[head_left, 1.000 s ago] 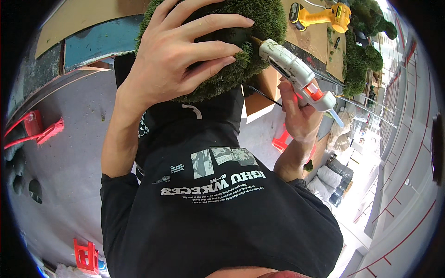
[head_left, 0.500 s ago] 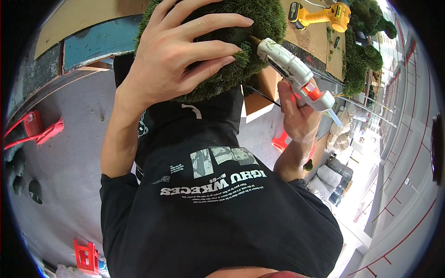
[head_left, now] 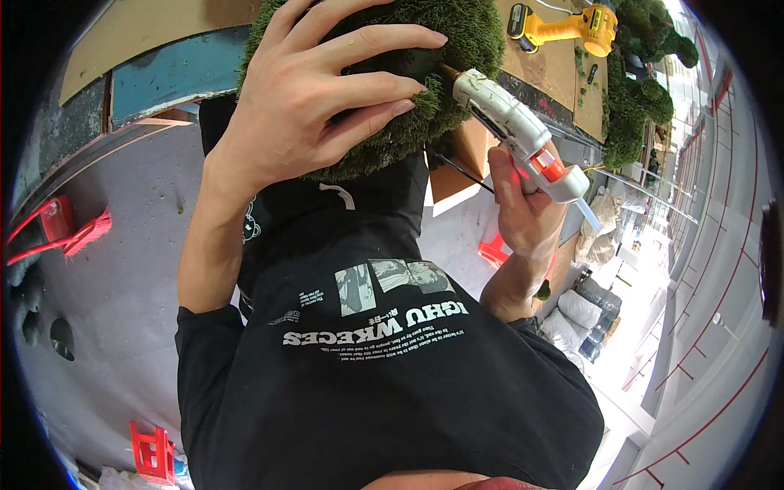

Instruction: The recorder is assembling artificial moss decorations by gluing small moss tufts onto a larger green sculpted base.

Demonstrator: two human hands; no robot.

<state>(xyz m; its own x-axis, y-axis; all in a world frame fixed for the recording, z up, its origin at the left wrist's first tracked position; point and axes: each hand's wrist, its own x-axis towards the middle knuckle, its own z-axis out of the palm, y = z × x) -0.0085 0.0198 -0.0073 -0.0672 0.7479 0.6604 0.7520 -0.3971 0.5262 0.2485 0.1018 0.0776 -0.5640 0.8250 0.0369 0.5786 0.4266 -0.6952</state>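
- Head view: green ball (head_left: pixel 438 104) is far, in middle; left hand (head_left: pixel 314 90) lies on it, half open; firm grip, I cannot tell.
- Right hand (head_left: pixel 527 208) wraps glue gun (head_left: pixel 505 109), nozzle (head_left: pixel 450 72) at ball.
- Gluing seems underway, unfinished; glue is not visible.

The person wears a loose black T-shirt (head_left: pixel 392 408) whose short sleeves (head_left: pixel 206 343) end near the elbows. Across the chest runs bold white lettering (head_left: pixel 367 327), with finer white lines of text (head_left: pixel 392 349) beside it, pale illustrated panels (head_left: pixel 392 282) and a small block of print (head_left: pixel 309 301) to one side. The lower garment (head_left: pixel 380 184) is black too, marked with a curved white shape (head_left: pixel 338 196) and a white-outlined cartoon figure (head_left: pixel 251 224). Hands (head_left: pixel 306 94) and forearms (head_left: pixel 216 229) are bare.
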